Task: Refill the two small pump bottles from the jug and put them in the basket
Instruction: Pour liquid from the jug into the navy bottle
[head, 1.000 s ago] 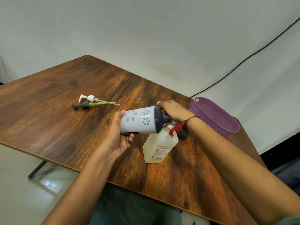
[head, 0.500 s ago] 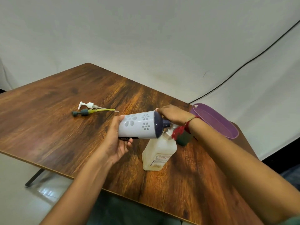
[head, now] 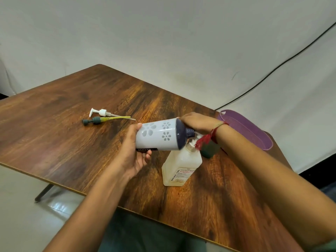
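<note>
A white jug (head: 160, 136) with a flower pattern and a dark blue top lies almost level in the air. My left hand (head: 132, 157) grips its base and my right hand (head: 198, 122) curls round its dark neck. The jug's mouth sits just over the open neck of a pale, translucent pump bottle (head: 181, 168) standing on the table. A small dark green bottle (head: 209, 150) stands behind that one, partly hidden by my right wrist. The purple basket (head: 254, 128) sits at the table's right edge.
Two removed pump heads lie side by side on the wooden table (head: 72, 142) to the left, a white one (head: 101, 112) and a green one with a yellow tube (head: 94, 120). A black cable runs down the wall behind the basket.
Both hands keep the jug tipped over the translucent bottle in much the same pose. My head has shifted a little, so the whole scene sits slightly lower in view.
</note>
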